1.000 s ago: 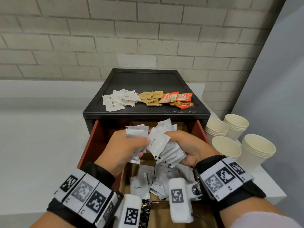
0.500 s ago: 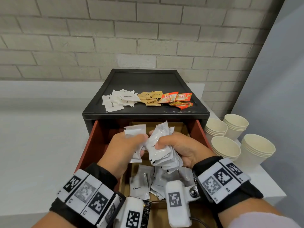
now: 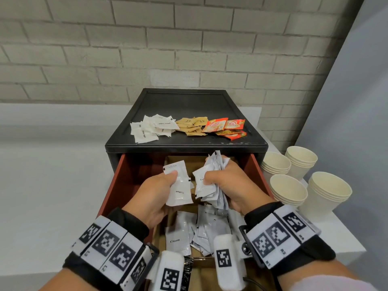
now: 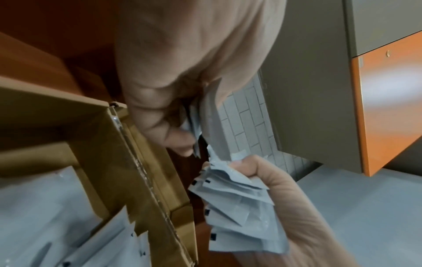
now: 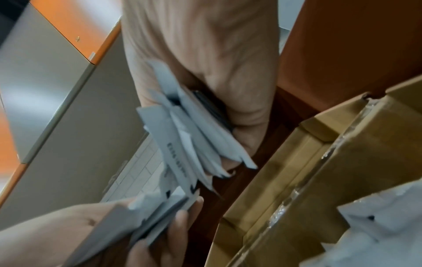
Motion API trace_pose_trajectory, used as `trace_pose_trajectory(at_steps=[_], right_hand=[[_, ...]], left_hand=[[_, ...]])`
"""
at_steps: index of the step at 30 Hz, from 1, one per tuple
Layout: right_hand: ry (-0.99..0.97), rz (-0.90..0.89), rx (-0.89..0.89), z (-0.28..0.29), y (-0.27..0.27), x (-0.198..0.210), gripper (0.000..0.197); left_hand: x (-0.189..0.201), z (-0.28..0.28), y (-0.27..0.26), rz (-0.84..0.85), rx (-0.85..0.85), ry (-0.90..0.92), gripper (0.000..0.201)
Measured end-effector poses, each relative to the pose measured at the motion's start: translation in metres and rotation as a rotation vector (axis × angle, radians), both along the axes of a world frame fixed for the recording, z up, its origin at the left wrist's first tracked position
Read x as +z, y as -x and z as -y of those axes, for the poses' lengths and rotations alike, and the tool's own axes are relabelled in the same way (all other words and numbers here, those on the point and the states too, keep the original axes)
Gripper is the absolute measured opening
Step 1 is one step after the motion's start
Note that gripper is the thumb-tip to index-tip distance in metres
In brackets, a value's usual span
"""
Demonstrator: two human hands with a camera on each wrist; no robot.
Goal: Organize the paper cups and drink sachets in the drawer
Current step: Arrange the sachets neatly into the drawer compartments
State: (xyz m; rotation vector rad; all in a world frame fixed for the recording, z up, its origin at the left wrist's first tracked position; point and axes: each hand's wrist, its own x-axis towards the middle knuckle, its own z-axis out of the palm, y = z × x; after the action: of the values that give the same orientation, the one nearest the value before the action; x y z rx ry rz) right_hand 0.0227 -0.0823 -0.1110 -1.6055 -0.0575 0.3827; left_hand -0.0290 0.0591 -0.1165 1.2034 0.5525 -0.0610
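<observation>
Head view: left hand (image 3: 156, 192) pinches a few white coffee sachets (image 3: 178, 185) between thumb and curled fingers above the open drawer (image 3: 117, 181); right hand (image 3: 228, 183) clutches a crumpled bundle of sachets (image 3: 207, 181). Paper cups (image 3: 302, 181) stand stacked right of the cabinet (image 3: 184, 106). Left wrist view: both fists stay closed on sachets beside the cardboard divider (image 4: 128, 162). Right wrist view: blurred, the same grips.

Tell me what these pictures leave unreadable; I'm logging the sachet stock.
- Sachet count in the right hand: bunched in its grip, head view; blurred in the right wrist view.
- Loose sachets in the drawer: labels and count partly hidden by both wrists, head view.
- Cup stacks: nested, number unclear.
</observation>
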Motion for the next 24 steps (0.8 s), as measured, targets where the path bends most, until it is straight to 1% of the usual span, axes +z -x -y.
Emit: trace_pose_trajectory(at_steps=[2,4,6,9,11,13,14,16,18,20,22,24], right_hand=[[0.02,0.014,0.013,0.001,0.0,0.001,0.04],[0.007,0.018,0.069,0.003,0.002,0.003,0.04],[-0.097,-0.03,0.208,0.005,0.006,0.01,0.041],[-0.269,-0.108,0.478,0.008,0.015,0.017,0.052],[-0.265,-0.127,0.604,0.007,0.019,0.017,0.054],[-0.194,-0.145,0.655,0.005,0.022,0.014,0.052],[-0.167,-0.155,0.657,0.004,0.022,0.012,0.052],[-0.155,-0.16,0.625,0.004,0.02,0.011,0.051],[-0.183,-0.148,0.53,0.005,0.017,0.012,0.05],[-0.222,-0.121,0.39,0.008,0.012,0.014,0.039],[-0.22,-0.103,0.25,0.011,0.007,0.015,0.03],[-0.216,-0.099,0.215,0.013,0.005,0.015,0.034]], left_hand=[[-0.001,-0.002,0.0,0.002,0.028,-0.045,0.025],[-0.002,-0.005,-0.002,0.018,0.089,-0.031,0.023],[-0.002,-0.008,-0.002,0.046,0.146,-0.012,0.024],[-0.004,-0.01,-0.002,0.086,0.185,-0.01,0.03],[-0.005,-0.01,-0.002,0.113,0.183,-0.029,0.031],[-0.004,-0.008,-0.002,0.12,0.184,-0.035,0.034],[-0.003,-0.007,-0.002,0.115,0.186,-0.033,0.033],[-0.002,-0.007,-0.001,0.118,0.194,-0.013,0.025],[0.0,-0.008,0.0,0.123,0.204,0.013,0.015],[0.0,-0.011,0.0,0.123,0.224,0.039,0.009],[0.0,-0.015,0.0,0.122,0.251,0.045,0.008],[0.001,-0.017,0.001,0.118,0.264,0.037,0.016]])
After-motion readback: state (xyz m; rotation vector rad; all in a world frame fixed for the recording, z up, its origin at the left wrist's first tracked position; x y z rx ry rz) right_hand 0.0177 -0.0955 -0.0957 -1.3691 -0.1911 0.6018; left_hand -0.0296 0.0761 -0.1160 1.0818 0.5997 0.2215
